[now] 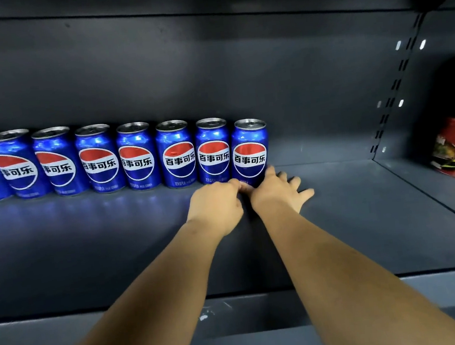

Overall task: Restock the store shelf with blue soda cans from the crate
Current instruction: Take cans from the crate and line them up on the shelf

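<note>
Currently, head view | eight blue cans seen rowed along shelf back; endmost can upright, touching its neighbour | left hand curled at can base, pinch uncertain; right hand spread beside it | shelf right of can unfilled; crate unseen.

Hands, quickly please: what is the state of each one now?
Left hand: fingers curled at the base of the rightmost can, pinching it.
Right hand: open, fingers spread on the shelf, thumb touching the can.
</note>
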### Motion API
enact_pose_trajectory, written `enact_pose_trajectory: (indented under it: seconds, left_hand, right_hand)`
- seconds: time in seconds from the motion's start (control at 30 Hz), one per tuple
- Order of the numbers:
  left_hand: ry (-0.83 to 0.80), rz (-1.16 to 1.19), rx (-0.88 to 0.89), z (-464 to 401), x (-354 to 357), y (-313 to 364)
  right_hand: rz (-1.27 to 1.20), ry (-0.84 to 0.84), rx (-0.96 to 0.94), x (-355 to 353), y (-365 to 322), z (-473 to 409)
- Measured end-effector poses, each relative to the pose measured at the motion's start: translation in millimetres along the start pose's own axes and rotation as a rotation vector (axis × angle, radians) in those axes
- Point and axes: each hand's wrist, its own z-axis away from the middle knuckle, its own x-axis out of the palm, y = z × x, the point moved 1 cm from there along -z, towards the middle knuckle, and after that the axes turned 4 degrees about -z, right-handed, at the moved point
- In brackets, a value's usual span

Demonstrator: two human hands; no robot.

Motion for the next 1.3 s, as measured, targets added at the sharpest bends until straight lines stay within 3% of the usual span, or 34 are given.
enact_pose_trajectory:
  seconds: [0.4, 1.17, 1.3]
  left_hand:
    - [0.024, 0.076, -0.005, -2, 0, -2]
    - [0.016, 0.052, 0.007, 0, 2, -5]
    - [-0.042, 0.164, -0.012, 14, 0, -12]
  right_hand:
    - [0.196, -0.062, 0.003, 4, -7, -1]
    - [0.271, -0.135, 0.01, 1, -11, -5]
    - [0.267, -0.159, -0.05, -4, -3, 8]
